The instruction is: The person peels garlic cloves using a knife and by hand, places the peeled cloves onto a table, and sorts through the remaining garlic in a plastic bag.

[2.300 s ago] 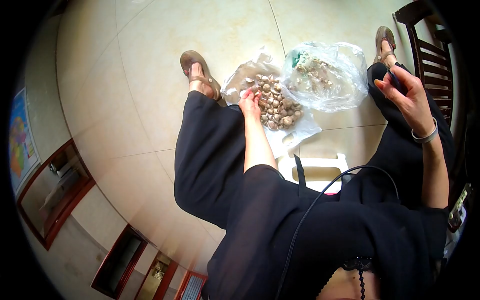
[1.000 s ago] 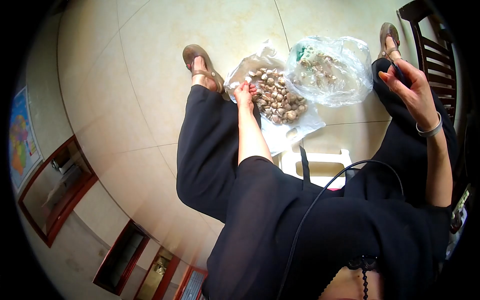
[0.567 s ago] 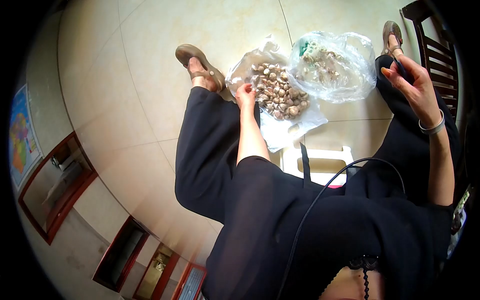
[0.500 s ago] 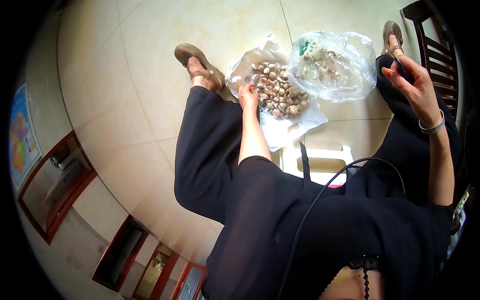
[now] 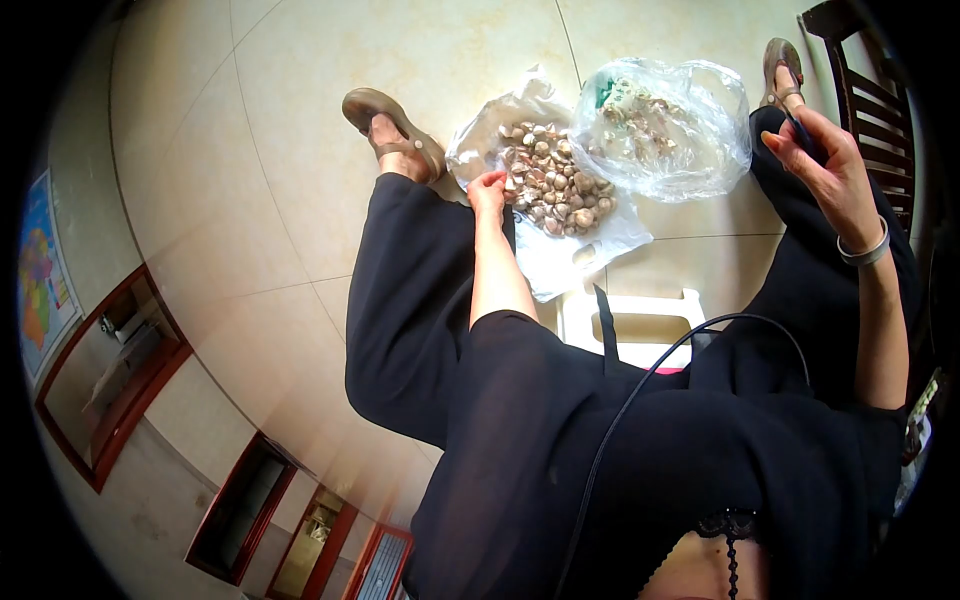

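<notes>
A heap of small round brown pieces that look like mushrooms (image 5: 560, 180) lies on an opened white plastic bag (image 5: 590, 250) on the floor. My left hand (image 5: 488, 192) is at the left edge of this heap, fingers pinched together; whatever is between the fingertips is hidden. Raised over my right knee, my right hand (image 5: 830, 165) is closed round a slim dark tool (image 5: 803, 135), whose kind I cannot tell. A clear plastic bag (image 5: 690, 165) beside the heap contains pale and brown scraps and something green and white.
Between my legs stands a cream plastic stool (image 5: 640, 310). A dark cable (image 5: 640, 385) runs across my lap. At the right is a dark slatted wooden chair (image 5: 870, 100). Red-framed cabinets (image 5: 115, 370) line the wall at the left, near a map (image 5: 45, 270).
My left hand has shifted very slightly left along the edge of the heap, still pinched. My right hand keeps the same pose, and the bags look unchanged.
</notes>
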### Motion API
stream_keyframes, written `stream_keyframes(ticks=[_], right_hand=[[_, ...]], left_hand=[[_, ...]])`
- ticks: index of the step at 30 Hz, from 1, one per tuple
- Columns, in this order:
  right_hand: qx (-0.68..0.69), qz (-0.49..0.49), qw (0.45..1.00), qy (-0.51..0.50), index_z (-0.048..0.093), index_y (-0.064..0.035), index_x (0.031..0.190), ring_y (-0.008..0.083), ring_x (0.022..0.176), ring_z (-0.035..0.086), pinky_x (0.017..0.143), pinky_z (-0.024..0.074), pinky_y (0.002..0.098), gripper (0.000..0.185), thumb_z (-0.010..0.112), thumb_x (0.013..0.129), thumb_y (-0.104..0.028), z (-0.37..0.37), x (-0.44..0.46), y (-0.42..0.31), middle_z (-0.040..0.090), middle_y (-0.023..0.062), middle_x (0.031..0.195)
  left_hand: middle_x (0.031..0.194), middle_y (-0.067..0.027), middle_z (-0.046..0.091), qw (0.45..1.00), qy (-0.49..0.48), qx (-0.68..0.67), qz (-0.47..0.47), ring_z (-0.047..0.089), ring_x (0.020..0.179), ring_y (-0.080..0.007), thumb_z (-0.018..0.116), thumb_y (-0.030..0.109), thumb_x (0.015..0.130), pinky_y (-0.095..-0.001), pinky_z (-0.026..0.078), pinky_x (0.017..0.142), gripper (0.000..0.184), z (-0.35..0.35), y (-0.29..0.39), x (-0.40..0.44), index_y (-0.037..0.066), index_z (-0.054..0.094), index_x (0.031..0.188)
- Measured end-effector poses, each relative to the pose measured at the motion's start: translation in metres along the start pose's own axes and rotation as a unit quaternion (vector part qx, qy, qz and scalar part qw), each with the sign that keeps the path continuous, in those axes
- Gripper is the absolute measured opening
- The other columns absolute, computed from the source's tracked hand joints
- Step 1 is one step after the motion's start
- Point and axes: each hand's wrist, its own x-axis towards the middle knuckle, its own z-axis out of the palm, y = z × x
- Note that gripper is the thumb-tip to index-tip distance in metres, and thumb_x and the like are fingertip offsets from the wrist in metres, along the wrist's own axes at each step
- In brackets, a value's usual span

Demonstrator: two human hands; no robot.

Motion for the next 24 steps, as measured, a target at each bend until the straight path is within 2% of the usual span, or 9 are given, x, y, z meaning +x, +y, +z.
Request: stream_keyframes(ticks=[3,6,8,12,15,17,18,21,24], right_hand=[[-0.006,0.019,1.0,-0.013,0.053,-0.0022,0.082,0.006,0.066,0.051,0.055,0.0379,0.0153,0.02,0.058,0.085,-0.021,-0.001,0.0,0.0,0.046,0.0019,0.067],[-0.001,0.017,1.0,-0.009,0.053,-0.0024,0.082,0.0058,0.065,0.05,0.055,0.0371,0.0156,0.02,0.058,0.085,-0.021,0.0,0.0,0.0,0.046,0.0013,0.066],[0.007,0.019,1.0,-0.003,0.053,-0.0023,0.081,0.0057,0.065,0.05,0.055,0.037,0.0159,0.019,0.058,0.085,-0.021,0.001,0.0,0.001,0.045,0.0012,0.066],[0.003,0.007,1.0,-0.002,0.052,-0.0018,0.081,0.006,0.065,0.05,0.054,0.0366,0.0159,0.019,0.057,0.085,-0.02,0.001,0.0,0.001,0.046,0.0016,0.067],[-0.002,0.016,1.0,-0.018,0.051,-0.0015,0.082,0.0071,0.072,0.055,0.058,0.0393,0.016,0.017,0.057,0.085,-0.018,-0.001,0.001,-0.002,0.048,0.0021,0.071],[0.033,-0.018,0.999,-0.014,0.05,-0.0013,0.083,0.0099,0.083,0.059,0.066,0.0441,0.0165,0.016,0.056,0.086,-0.016,0.0,0.0,0.004,0.049,0.0024,0.075],[0.035,-0.014,0.999,-0.016,0.05,-0.0013,0.083,0.0099,0.083,0.059,0.066,0.0441,0.0165,0.016,0.056,0.086,-0.016,0.001,-0.001,0.004,0.049,0.0024,0.075],[0.037,-0.001,0.999,-0.027,0.049,-0.0011,0.083,0.0131,0.091,0.059,0.077,0.0464,0.0182,0.015,0.053,0.087,-0.015,0.0,0.001,-0.002,0.05,0.003,0.077],[0.024,-0.018,0.999,-0.02,0.049,-0.0016,0.083,0.013,0.091,0.06,0.074,0.0465,0.0174,0.015,0.053,0.087,-0.015,-0.001,0.0,0.002,0.05,0.0029,0.075]], left_hand=[[0.08,-0.011,0.062,1.0,-0.012,-0.022,-0.009,0.059,0.059,-0.0172,0.051,-0.009,0.077,-0.0262,0.05,0.047,0.014,-0.001,-0.003,0.002,-0.005,0.061,0.087],[0.081,-0.0116,0.063,0.998,-0.019,-0.037,-0.037,0.06,0.064,-0.0184,0.048,-0.007,0.08,-0.0273,0.05,0.052,0.018,-0.001,0.0,-0.002,-0.005,0.06,0.093],[0.084,-0.0114,0.063,0.999,-0.011,-0.031,0.005,0.06,0.065,-0.0182,0.047,-0.008,0.079,-0.0267,0.05,0.054,0.02,-0.002,-0.007,0.003,-0.004,0.06,0.094],[0.087,-0.0111,0.062,0.999,-0.007,-0.03,0.022,0.06,0.066,-0.0176,0.047,-0.011,0.077,-0.0261,0.05,0.057,0.024,-0.003,-0.006,0.003,-0.003,0.061,0.094],[0.087,-0.0109,0.062,1.0,0.009,-0.023,0.02,0.059,0.065,-0.0171,0.046,-0.013,0.075,-0.0257,0.049,0.057,0.027,-0.004,-0.001,0.001,-0.002,0.06,0.095],[0.082,-0.0103,0.061,0.999,0.028,-0.013,-0.008,0.058,0.063,-0.0163,0.045,-0.015,0.073,-0.0255,0.048,0.055,0.03,-0.005,-0.001,-0.002,-0.002,0.058,0.096],[0.082,-0.0103,0.061,0.999,0.028,-0.011,-0.012,0.058,0.063,-0.0163,0.045,-0.015,0.073,-0.0255,0.048,0.055,0.03,-0.005,-0.006,-0.002,-0.002,0.058,0.096],[0.076,-0.0101,0.06,0.99,0.006,0.138,0.002,0.057,0.059,-0.0153,0.041,-0.014,0.073,-0.025,0.045,0.049,0.031,-0.003,-0.009,0.001,-0.003,0.056,0.097],[0.076,-0.0107,0.06,0.992,-0.005,0.119,-0.046,0.057,0.057,-0.0159,0.039,-0.013,0.074,-0.0257,0.045,0.048,0.03,-0.003,-0.008,0.0,-0.003,0.056,0.096]])
